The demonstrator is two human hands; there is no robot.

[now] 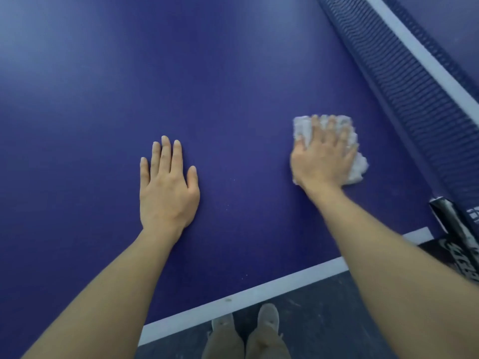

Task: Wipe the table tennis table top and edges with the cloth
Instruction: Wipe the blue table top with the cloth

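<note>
Our shoes stand below the bench's white edge line. We rest our left hand flat, fingers straight. Our right hand presses spread fingers on the white cloth, net just beyond. Specks beside the left hand suggest we have much top, and the edges, left.

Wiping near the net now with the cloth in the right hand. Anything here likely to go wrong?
Two risks. The right hand presses the white cloth close to the net; a wide stroke may snag the mesh or hit the net post. The left hand lies flat on the blue table top, so it may leave marks there.
</note>
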